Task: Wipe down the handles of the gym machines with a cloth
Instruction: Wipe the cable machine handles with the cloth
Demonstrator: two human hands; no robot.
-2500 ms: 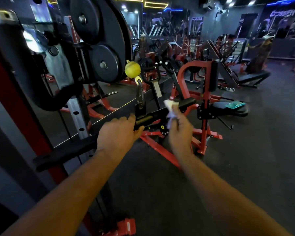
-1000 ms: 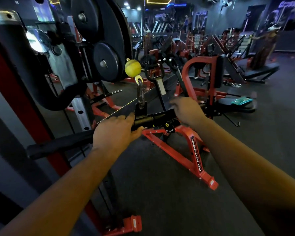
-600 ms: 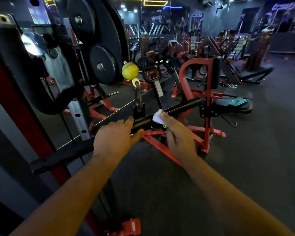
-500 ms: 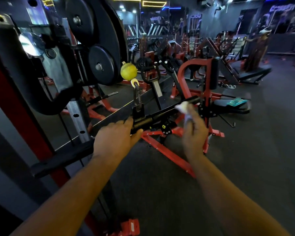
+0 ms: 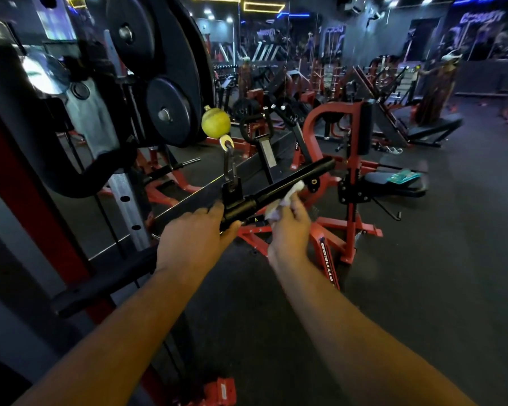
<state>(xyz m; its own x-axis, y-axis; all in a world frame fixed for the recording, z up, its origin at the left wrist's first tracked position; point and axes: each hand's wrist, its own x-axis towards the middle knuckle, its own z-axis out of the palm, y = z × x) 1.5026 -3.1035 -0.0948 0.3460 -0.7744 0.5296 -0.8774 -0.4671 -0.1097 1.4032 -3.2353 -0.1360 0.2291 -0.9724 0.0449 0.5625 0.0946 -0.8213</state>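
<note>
We observe the left hand gripping the black bar handle beside its carabiner. On the carabiner's other side, the right hand grips a white cloth pressed against the bar's underside.

Single head-worn wide-angle view; faces forward and down along both forearms; close upon the black bar handle; gym floor recedes beyond.
</note>
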